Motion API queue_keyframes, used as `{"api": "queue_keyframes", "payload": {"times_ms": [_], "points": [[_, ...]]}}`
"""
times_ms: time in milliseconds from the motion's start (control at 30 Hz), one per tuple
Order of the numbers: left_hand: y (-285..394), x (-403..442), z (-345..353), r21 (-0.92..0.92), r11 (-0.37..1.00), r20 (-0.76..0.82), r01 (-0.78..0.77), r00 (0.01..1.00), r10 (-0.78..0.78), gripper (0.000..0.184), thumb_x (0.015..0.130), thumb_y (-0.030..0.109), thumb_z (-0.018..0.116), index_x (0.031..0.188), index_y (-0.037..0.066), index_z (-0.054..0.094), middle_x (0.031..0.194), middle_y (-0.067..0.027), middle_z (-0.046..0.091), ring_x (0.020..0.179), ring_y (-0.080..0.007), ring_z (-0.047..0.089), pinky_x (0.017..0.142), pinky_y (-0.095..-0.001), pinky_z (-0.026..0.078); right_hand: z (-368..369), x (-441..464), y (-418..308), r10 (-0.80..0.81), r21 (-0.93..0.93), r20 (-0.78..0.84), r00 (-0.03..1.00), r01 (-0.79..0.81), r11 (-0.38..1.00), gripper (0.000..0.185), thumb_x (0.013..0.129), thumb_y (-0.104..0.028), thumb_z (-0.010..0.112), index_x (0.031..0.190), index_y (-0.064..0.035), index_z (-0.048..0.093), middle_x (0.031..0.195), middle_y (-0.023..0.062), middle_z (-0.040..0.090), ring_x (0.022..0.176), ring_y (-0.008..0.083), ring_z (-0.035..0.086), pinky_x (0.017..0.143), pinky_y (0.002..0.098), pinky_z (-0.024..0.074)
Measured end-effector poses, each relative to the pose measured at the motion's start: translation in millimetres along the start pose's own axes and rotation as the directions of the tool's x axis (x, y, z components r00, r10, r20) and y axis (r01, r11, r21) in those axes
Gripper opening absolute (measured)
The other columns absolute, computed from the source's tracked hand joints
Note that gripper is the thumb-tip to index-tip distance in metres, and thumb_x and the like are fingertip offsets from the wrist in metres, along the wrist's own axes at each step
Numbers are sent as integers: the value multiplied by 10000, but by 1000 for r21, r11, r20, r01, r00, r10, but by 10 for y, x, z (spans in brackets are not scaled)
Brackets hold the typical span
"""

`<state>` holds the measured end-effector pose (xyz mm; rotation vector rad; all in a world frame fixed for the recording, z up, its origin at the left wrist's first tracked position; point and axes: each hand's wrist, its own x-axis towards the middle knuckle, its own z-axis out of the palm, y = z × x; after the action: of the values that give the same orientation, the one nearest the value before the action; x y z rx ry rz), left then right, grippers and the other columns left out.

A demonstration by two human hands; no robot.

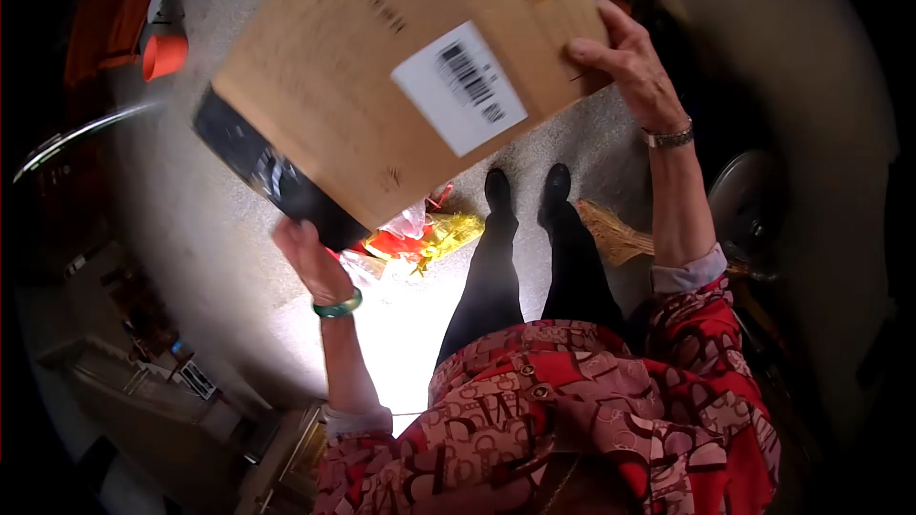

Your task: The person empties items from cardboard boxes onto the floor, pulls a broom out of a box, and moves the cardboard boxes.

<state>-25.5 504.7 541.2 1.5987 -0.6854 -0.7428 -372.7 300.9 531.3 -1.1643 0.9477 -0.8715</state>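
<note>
A brown cardboard box (324,86) is held up in front of me, tilted, with a white barcode label (463,86) facing me. Shiny black tape or wrap covers its left edge. My right hand (630,67) grips the right side, thumb on the near face and fingers partly hidden behind it. At the lower left corner, my left hand (315,262) holds the black-covered end; most of its fingers are out of sight behind the box. Below the box, red, yellow and clear plastic bags (420,243) lie on the floor.
A straw broom head (615,234) lies on the floor right of my feet. An orange-red bucket (165,57) stands at upper left, near dark reddish wooden furniture (119,5). A round metallic object (749,195) is at the right. Wooden furniture (143,401) fills the lower left.
</note>
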Motion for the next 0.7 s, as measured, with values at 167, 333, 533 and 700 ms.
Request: {"api": "queue_keyframes", "payload": {"times_ms": [167,333,533,700], "points": [[-1211,-769,-469,-438,589,51,679,673,-738,730,810,621,420,1315,97,362,1370,-77,331,1251,-260,299,1012,-482,246,884,-38,184,-131,-104,202,971,154,982,265,750,-86,651,982,-14,545,865,101,628,825,162,586,738,323,477],[-1933,-1044,-402,-541,273,11,796,331,-943,888,666,725,516,1252,66,410,1260,-75,380,1173,-265,347,993,-466,268,1541,-351,401,67,-703,243,968,128,700,221,729,-121,604,937,-74,548,696,150,610,670,342,593,592,421,461],[-1875,-895,-374,-410,283,-23,867,300,-954,1153,597,812,495,1425,158,31,1467,-138,27,1317,-426,83,990,-611,205,1963,-736,899,239,-744,280,930,53,666,245,745,-114,624,949,-61,498,730,141,593,679,353,575,582,428,448],[-1201,-727,-305,-167,645,-12,746,652,-758,1108,636,804,461,1424,159,25,1471,-135,19,1333,-411,39,984,-619,198,2144,-1104,1062,288,-690,288,913,-11,724,231,743,-132,627,921,-44,509,747,169,596,711,357,586,605,449,441]]}}
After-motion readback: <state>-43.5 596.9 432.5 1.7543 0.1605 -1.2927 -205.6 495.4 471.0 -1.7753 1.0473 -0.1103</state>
